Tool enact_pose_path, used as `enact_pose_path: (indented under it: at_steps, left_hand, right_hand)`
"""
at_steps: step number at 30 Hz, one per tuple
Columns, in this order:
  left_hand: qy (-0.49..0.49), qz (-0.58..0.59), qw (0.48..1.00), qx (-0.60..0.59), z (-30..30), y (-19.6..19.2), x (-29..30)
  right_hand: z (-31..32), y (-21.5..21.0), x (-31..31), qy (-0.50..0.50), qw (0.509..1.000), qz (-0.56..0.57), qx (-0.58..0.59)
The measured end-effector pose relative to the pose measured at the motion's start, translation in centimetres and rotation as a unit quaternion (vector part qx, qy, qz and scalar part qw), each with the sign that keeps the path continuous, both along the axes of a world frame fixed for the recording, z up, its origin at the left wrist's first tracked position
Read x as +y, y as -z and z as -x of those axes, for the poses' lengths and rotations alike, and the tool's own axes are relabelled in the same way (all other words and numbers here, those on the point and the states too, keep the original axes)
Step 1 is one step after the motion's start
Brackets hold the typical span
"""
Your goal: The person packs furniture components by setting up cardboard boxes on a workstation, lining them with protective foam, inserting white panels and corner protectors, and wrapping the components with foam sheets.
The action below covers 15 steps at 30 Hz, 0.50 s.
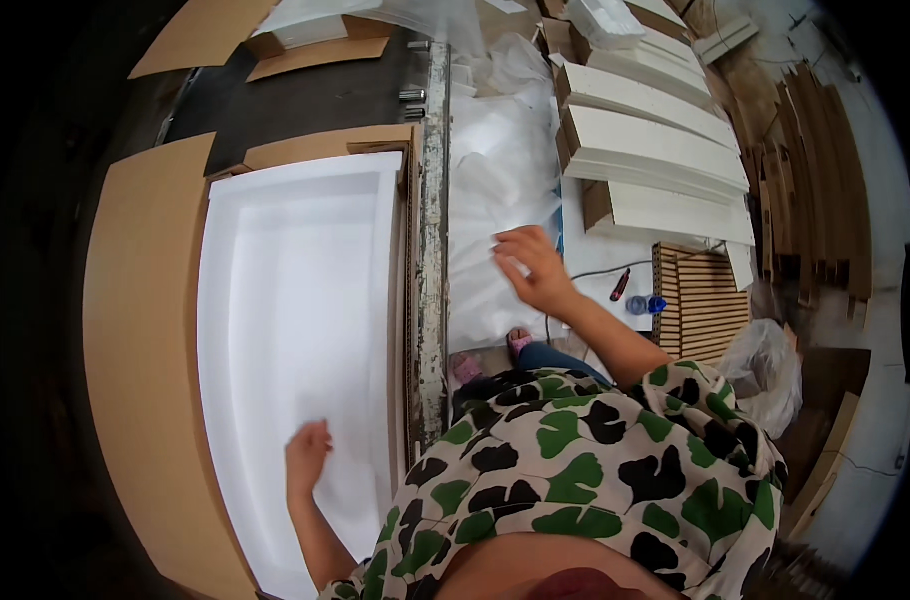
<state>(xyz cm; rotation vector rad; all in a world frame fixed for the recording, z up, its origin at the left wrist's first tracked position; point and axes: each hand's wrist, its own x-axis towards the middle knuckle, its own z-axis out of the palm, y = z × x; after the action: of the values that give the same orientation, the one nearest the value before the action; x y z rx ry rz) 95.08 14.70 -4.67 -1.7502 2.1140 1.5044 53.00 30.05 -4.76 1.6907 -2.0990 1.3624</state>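
White foam tray point(305, 280): beneath your left hand point(308, 458), the nearer; long axis near-to-far | Left fingers: blurred, state indiscernible | Your right hand point(532, 268): fingers apart, empty

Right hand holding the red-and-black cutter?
No, the red-and-black cutter lies on the white surface, visibly apart from the right hand.

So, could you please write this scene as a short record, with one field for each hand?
Left hand: blurred, over white tray-shaped piece; contact unclear
Right hand: fingers bent, no object visible, seen against translucent plastic film
Around the tray-shaped piece: open cardboard box
Person's right: long white pieces, red-and-black tool, brown slatted stack
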Motion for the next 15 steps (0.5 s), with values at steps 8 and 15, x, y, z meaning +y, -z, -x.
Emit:
enact_pose_path:
  at_steps: [8, 15]
  left_hand:
    - [0.081, 0.178, 0.966, 0.170, 16.4, -7.2, -5.4]
    - [0.318, 0.340, 0.855, 0.227, 32.5, -12.6, -4.9]
  right_hand:
    - [9.9, 9.5, 12.8, 0.129, 0.933, -0.329, -0.074]
    - [20.6, 18.1, 15.6, 0.181, 0.874, -0.422, -0.157]
